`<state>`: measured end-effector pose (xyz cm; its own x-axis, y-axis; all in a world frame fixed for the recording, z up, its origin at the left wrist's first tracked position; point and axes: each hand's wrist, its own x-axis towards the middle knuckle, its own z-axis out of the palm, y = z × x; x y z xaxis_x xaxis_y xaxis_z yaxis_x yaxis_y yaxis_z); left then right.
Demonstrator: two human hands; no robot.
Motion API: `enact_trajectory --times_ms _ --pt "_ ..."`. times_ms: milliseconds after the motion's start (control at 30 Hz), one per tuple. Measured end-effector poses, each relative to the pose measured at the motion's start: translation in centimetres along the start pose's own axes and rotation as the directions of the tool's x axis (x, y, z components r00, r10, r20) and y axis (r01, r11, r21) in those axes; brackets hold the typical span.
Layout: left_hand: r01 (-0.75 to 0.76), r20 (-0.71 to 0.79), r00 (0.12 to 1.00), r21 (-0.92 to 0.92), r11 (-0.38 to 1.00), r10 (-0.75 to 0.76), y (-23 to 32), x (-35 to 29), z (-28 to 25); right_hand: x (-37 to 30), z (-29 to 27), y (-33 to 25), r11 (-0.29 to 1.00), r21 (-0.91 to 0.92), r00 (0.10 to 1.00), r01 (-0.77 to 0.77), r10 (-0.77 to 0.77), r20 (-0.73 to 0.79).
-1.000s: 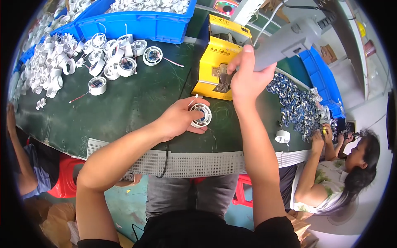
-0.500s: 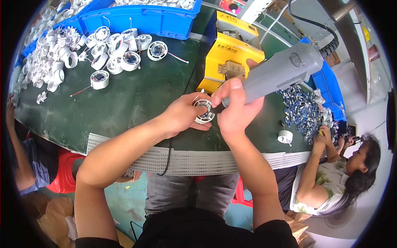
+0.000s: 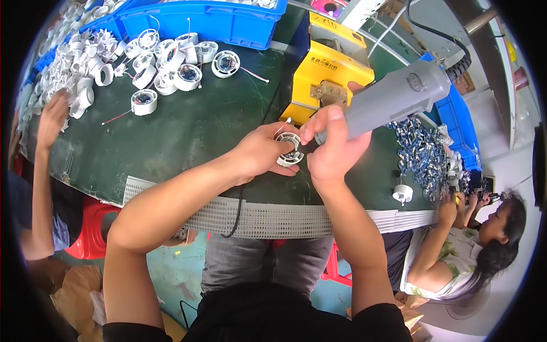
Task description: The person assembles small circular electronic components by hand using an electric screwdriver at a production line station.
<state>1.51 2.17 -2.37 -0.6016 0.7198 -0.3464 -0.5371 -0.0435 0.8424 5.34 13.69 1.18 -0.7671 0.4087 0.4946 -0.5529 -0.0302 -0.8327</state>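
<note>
My left hand (image 3: 255, 153) is closed around a round white plastic housing (image 3: 293, 157), with the thumb over its open face. A thin wire with a small white connector sticks up from the housing. My right hand (image 3: 337, 145) grips a grey electric screwdriver (image 3: 396, 102), which lies slanted with its cord end up to the right. The screwdriver's dark front end points at the housing; whether the bit touches it I cannot tell. Behind my hands stands a yellow box-shaped machine (image 3: 330, 65) with a metal block on its front.
Several white housings with circuit boards (image 3: 188, 77) sit back left, beside a heap of white plastic parts (image 3: 80, 68). A co-worker's hand (image 3: 54, 117) is at that heap. Blue bins (image 3: 199, 25) stand behind. Small blue circuit boards (image 3: 421, 151) and another co-worker (image 3: 456, 251) are at right.
The co-worker's hand at the left has reached up to the heap of white parts. My hands keep their grips; the whole view has shifted slightly.
</note>
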Motion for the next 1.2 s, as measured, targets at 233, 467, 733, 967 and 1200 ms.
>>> enact_trajectory --times_ms 233,467,733,967,1200 --pt "-0.002 0.001 1.0 0.035 0.999 0.002 0.0 0.0 0.0 -0.2 0.2 0.2 1.0 -0.006 1.0 0.008 -0.008 0.024" --pt "-0.029 -0.009 1.0 0.026 0.999 0.029 -0.1 0.1 0.4 -1.0 -0.7 0.8 1.0 -0.001 0.991 -0.007 0.007 0.13" --pt "-0.068 -0.091 0.795 0.969 0.238 0.599 3.6 -2.6 -6.3 -2.6 -10.0 -4.4 0.715 -0.69 0.993 0.117 -0.097 0.068" --pt "0.124 -0.045 0.205 0.992 0.02 0.978 7.3 -3.4 -8.4 -5.3 -25.4 -7.7 -0.022 -0.934 0.926 -0.356 0.131 -0.355" --pt "-0.312 0.352 0.919 0.383 0.87 0.174 0.1 -2.7 1.3 -7.1 -12.6 -4.8 0.949 -0.239 0.975 -0.206 0.178 -0.133"
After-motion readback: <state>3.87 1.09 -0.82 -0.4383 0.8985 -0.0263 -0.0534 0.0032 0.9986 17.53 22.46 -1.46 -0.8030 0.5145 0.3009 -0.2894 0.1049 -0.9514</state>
